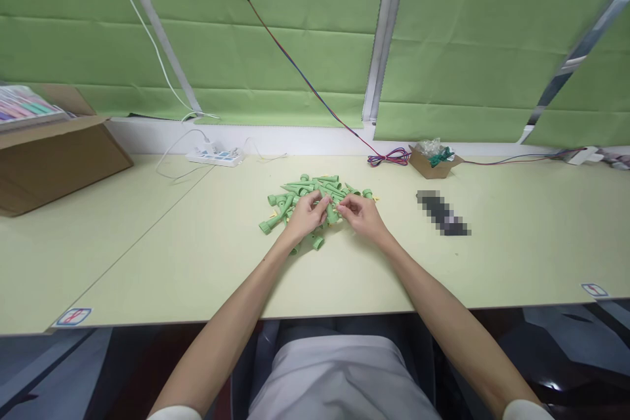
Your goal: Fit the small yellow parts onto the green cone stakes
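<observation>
Pale tabletop [197, 269]: left fingers [322, 204] and right fingers [346, 209] pinched narrowly on one green spike [332, 214].

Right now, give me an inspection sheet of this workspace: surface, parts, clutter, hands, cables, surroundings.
Surface: pale table, stickers at its front edge.
Parts: green parts heaped mid-table, with small yellow bits.
Clutter: carton at left; small box and pixelated dark item at right.
Hands: left hand and right hand close together at the heap; grips unclear.
Cables: white cable hangs left; red-blue cable runs down to a coil.
Surroundings: green blinds behind.
</observation>
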`<state>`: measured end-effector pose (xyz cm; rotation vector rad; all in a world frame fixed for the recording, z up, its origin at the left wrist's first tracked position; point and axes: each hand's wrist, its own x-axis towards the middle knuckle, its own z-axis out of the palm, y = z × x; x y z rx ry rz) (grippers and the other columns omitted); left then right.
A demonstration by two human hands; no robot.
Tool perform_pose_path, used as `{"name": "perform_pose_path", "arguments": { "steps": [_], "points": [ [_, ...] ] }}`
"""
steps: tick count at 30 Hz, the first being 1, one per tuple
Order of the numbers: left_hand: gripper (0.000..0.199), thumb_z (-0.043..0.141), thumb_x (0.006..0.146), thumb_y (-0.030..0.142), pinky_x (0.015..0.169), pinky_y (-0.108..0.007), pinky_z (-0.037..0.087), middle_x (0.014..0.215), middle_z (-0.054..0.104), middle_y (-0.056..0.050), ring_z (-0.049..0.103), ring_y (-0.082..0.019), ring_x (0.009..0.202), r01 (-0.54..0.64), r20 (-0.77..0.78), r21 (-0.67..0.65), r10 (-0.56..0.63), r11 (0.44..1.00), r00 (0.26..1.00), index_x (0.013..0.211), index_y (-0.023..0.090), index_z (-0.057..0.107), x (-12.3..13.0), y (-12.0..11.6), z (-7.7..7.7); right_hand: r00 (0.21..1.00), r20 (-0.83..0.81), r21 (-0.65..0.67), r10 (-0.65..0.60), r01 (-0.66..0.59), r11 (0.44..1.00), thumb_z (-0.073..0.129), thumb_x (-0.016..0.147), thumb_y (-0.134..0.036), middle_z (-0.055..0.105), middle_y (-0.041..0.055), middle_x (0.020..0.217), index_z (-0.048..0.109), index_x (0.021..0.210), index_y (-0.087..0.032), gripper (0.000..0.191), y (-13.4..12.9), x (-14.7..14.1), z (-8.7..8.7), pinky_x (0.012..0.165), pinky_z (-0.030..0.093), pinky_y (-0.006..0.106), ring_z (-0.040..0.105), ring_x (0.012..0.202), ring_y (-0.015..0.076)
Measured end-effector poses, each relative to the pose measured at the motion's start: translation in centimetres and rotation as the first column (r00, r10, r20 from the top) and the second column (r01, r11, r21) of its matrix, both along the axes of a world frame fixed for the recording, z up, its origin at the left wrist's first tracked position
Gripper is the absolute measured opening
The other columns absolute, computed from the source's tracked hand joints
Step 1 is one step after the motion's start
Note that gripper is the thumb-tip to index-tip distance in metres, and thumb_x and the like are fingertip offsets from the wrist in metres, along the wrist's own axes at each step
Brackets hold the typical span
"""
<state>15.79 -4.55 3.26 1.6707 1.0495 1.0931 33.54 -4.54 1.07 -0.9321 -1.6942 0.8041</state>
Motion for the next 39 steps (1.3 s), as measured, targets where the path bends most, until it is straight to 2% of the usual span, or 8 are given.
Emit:
{"name": "perform_pose_path", "arguments": {
  "steps": [9, 15, 22, 28, 34, 39],
  "points": [
    [0.031, 0.052, 0.093, 0.049, 0.049, -0.026, 0.031, 0.051, 0.044, 0.004, 0.042, -0.012, 0.047, -0.064, -0.066, 0.094, 0.071, 0.993, 0.995, 0.081, 0.02, 0.052, 0.3, -0.1, -0.2, 1.0, -0.008, -0.002, -0.025, 0.025, 1.0, 0.063, 0.085, -0.048, 0.056, 0.0, 0.061, 0.059, 0.072, -0.022, 0.029, 0.3, -0.2, -0.3, 0.053, 0.037, 0.03, 0.048, 0.054, 0.0153],
    [0.029, 0.051, 0.094, 0.044, 0.05, -0.026, 0.029, 0.052, 0.042, 0.005, 0.041, -0.012, 0.048, -0.1, -0.142, 0.22, 0.133, 0.97, 0.981, 0.077, 0.02, 0.05, 0.4, -0.1, -0.4, 0.996, 0.058, 0.047, -0.063, 0.06, 0.997, 0.061, 0.087, -0.044, 0.057, -0.0004, 0.061, 0.058, 0.071, -0.022, 0.028, 0.2, -0.1, -0.4, 0.053, 0.037, 0.029, 0.048, 0.053, 0.0143],
    [0.029, 0.05, 0.095, 0.038, 0.053, -0.026, 0.031, 0.056, 0.045, 0.004, 0.042, -0.012, 0.051, -0.095, -0.177, 0.292, 0.151, 0.952, 0.973, 0.073, 0.02, 0.047, 0.4, -0.2, -0.4, 0.99, 0.107, 0.087, -0.096, 0.087, 0.992, 0.058, 0.088, -0.042, 0.051, -0.0022, 0.058, 0.054, 0.068, -0.021, 0.029, 0.5, -0.1, -0.5, 0.052, 0.034, 0.027, 0.043, 0.052, 0.0122],
    [0.026, 0.049, 0.097, 0.037, 0.058, -0.027, 0.036, 0.064, 0.05, 0.001, 0.047, -0.014, 0.059, -0.05, -0.205, 0.36, 0.131, 0.932, 0.97, 0.079, 0.019, 0.053, 0.4, -0.2, -0.7, 0.993, 0.05, -0.017, -0.109, 0.11, 0.994, 0.06, 0.086, -0.05, 0.049, -0.0015, 0.056, 0.052, 0.066, -0.021, 0.036, 1.0, -0.2, -1.2, 0.05, 0.029, 0.028, 0.04, 0.05, 0.0125],
    [0.025, 0.05, 0.098, 0.036, 0.062, -0.027, 0.04, 0.079, 0.056, -0.004, 0.049, -0.014, 0.068, 0.003, -0.26, 0.473, 0.136, 0.881, 0.956, 0.084, 0.017, 0.06, 0.6, -0.6, -0.6, 0.992, -0.037, -0.164, -0.12, 0.112, 0.98, 0.067, 0.08, -0.057, 0.042, -0.0028, 0.047, 0.049, 0.059, -0.022, 0.045, 1.3, -0.2, -1.3, 0.046, 0.023, 0.028, 0.034, 0.043, 0.0118],
    [0.022, 0.057, 0.093, 0.034, 0.065, -0.027, 0.049, 0.101, 0.061, -0.008, 0.058, -0.014, 0.074, 0.037, -0.186, 0.415, 0.045, 0.909, 0.981, 0.104, 0.017, 0.064, 0.6, -0.8, -0.7, 0.982, -0.153, -0.24, -0.113, 0.074, 0.968, 0.07, 0.076, -0.061, 0.042, -0.0045, 0.045, 0.051, 0.06, -0.022, 0.046, 1.4, -0.1, -1.0, 0.044, 0.025, 0.027, 0.034, 0.039, 0.0105]
  ]
}}
